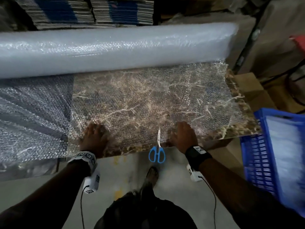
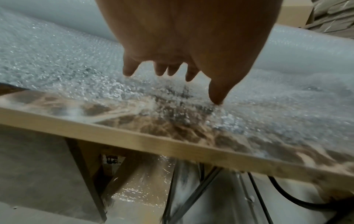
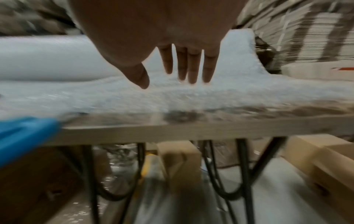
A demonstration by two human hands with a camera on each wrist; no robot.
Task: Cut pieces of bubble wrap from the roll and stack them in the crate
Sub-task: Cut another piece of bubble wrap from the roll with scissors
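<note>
Where unrolled, bubble wrap [image 1: 148,96] lies clear, glinting | roll [image 1: 115,47] milky white

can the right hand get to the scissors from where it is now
Probably yes. The scissors lie at the table's near edge, blue handles hanging over it, just left of the right hand. That hand lies open on the bubble wrap, holding nothing, and nothing sits between them.
</note>
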